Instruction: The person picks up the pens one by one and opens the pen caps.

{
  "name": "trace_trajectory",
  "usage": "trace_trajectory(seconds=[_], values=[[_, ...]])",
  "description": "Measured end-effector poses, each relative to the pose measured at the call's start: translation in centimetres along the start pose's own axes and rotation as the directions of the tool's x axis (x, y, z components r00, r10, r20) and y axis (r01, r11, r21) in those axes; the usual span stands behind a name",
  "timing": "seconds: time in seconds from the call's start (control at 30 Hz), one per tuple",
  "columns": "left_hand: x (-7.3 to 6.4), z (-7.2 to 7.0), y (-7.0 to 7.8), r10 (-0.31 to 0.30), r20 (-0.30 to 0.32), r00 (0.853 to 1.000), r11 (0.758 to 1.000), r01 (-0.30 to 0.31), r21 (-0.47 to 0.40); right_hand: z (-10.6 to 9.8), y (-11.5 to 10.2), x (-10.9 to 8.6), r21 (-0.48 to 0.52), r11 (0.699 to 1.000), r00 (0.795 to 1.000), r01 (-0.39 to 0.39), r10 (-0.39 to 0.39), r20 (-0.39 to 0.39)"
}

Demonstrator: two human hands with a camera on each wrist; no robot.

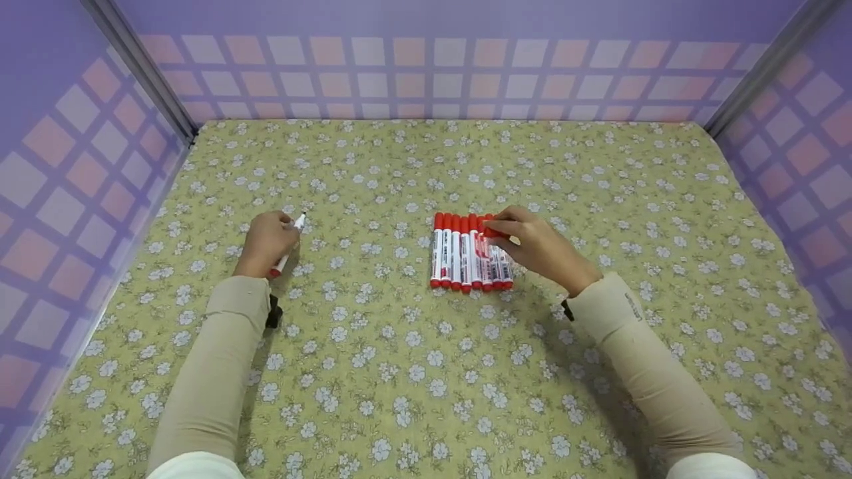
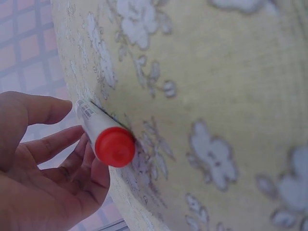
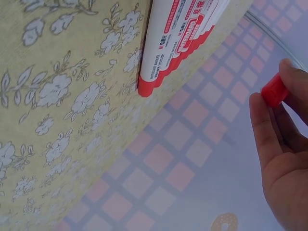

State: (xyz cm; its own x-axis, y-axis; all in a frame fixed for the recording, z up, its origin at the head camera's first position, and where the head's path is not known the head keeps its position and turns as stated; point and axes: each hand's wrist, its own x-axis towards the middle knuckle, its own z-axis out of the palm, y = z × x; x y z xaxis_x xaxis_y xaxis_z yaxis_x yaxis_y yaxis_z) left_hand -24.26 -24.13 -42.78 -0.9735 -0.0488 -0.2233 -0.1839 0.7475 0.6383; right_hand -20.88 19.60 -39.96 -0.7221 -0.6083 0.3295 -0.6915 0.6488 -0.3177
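Observation:
In the head view, my left hand [image 1: 266, 243] is at the left, pinching a white marker [image 1: 283, 264] near its middle. The marker's dark tip is bare and points away, and its red end faces me. The left wrist view shows this red end [image 2: 115, 147] close to the cloth, with my thumb [image 2: 48, 109] and fingertips at the barrel. Over the right end of a row of whiteboard markers [image 1: 456, 256], my right hand [image 1: 536, 239] pinches a small red cap [image 3: 274, 91] between thumb and fingers. The hand hides some tops of the row.
A yellow-green floral cloth [image 1: 373, 372] covers the table. The row's markers lie side by side, red caps pointing away. Purple checked panels [image 1: 426, 73] stand at the back and both sides, with grey posts [image 1: 143, 70] at the corners.

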Motion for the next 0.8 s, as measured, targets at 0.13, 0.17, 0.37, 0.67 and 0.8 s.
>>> trace_trajectory(seconds=[0.13, 0.17, 0.37, 0.67, 0.8], values=[[-0.2, 0.0, 0.4, 0.038, -0.066, 0.997, 0.999, -0.038, 0.012, -0.4, 0.5, -0.1, -0.012, 1.000, 0.999, -0.026, 0.026, -0.020], [-0.2, 0.0, 0.5, 0.046, -0.082, 0.996, 0.999, -0.045, 0.016, -0.4, 0.6, -0.2, -0.017, 0.999, 0.999, -0.033, 0.032, -0.024], [-0.5, 0.3, 1.4, 0.111, -0.122, 0.986, 0.993, -0.107, 0.040, -1.1, 1.7, -0.6, -0.031, 0.996, 0.996, -0.082, 0.080, -0.040], [-1.0, 2.0, 3.0, 0.182, -0.129, 0.975, 0.982, -0.174, 0.071, -2.0, 4.0, -1.2, 0.042, 0.987, 0.983, -0.156, 0.159, -0.095], [-1.3, 2.8, 3.9, 0.207, -0.101, 0.973, 0.977, -0.200, 0.072, -2.2, 4.9, -1.7, 0.046, 0.977, 0.971, -0.209, 0.213, -0.111]])
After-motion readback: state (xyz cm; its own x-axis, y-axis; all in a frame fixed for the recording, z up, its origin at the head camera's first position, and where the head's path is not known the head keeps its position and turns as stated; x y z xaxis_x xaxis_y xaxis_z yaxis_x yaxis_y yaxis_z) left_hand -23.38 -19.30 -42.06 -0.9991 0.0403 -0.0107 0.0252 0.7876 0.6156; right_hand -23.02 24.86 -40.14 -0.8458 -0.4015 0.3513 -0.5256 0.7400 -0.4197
